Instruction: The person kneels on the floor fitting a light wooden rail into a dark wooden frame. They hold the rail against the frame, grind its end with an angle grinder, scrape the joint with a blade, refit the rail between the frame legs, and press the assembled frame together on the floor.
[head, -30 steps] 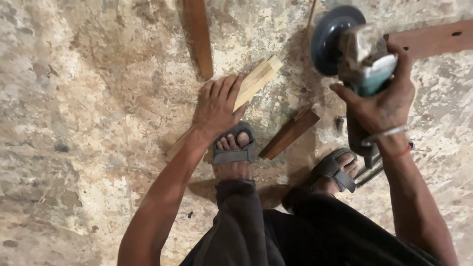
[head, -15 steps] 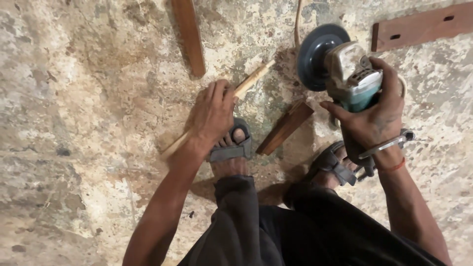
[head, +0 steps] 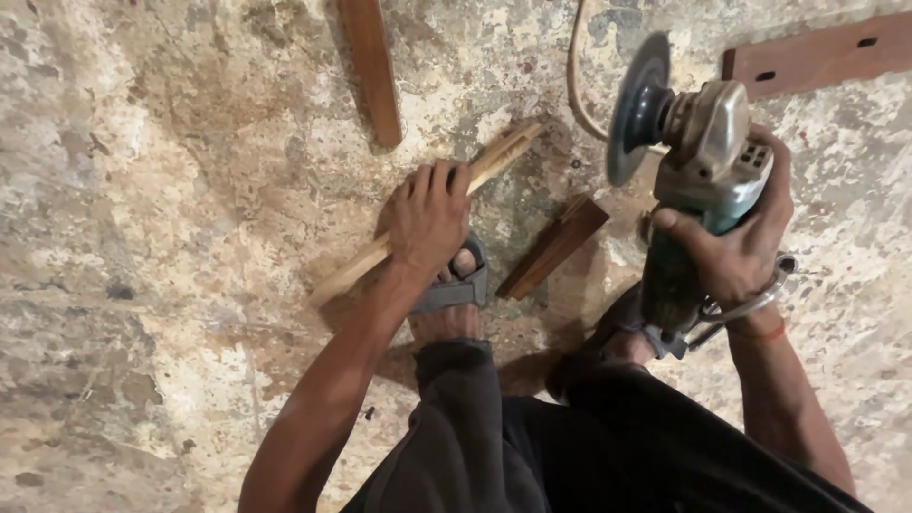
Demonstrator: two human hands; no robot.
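Mottled concrete floor (head: pixel 142 190) is carrying wood pieces. Left hand (head: pixel 427 214) is clenching a pale wooden strip (head: pixel 503 152) against it; right hand (head: pixel 736 252) is gripping an angle grinder (head: pixel 698 152) aloft, with grinding apparently not started.

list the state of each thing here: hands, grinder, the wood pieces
left hand: closed over the pale wooden stick, pressing it to the floor
pale wooden stick: lying slanted under the hand
right hand: gripping the angle grinder
angle grinder: held above the floor, disc clear of the wood; spinning or not, cannot tell
short dark wood block: lying loose by the sandalled foot
dark wood strip: lying flat, untouched
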